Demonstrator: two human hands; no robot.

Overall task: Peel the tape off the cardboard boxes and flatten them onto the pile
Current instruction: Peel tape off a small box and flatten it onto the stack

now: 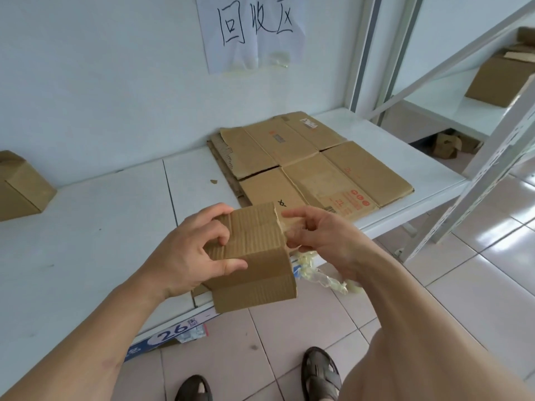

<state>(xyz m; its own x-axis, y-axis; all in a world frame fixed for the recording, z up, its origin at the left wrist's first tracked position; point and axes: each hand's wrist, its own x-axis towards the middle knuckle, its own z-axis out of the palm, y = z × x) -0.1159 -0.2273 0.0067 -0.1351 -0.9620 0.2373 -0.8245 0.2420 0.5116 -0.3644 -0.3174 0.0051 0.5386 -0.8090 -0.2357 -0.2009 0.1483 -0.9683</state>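
Small brown box (254,256), corrugated cardboard w/ ribbed surface showing on top, smooth kraft sides, held up over the front edge of the white shelf (86,241), between both hands. It looks partly folded, lower flap hanging toward the floor.

Left hand (191,253) grips the box's left side: thumb flat on the near face, fingers curled over the top & pressing into the ribbed panel. Right hand (315,235) at the box's right edge, fingertips pinched together on a strip of clear tape (285,227) where it meets the torn cardboard edge. Crumpled yellowish clear tape wad (324,273) shows just below the right wrist; can't tell if it hangs from the hand or lies lower.

Pile (312,166) of flattened boxes lies on the shelf behind the hands, near the wall: flat brown sheets w/ creases, red print & labels, ragged corrugated edge at left. Well apart, at far left, another folded box (20,186) sits on the shelf. Paper sign (252,30) w/ handwritten characters is stuck to the wall above the pile. More boxes (500,76) sit on the next rack, right. Tile floor (289,342) below, w/ sandals (320,371) visible.
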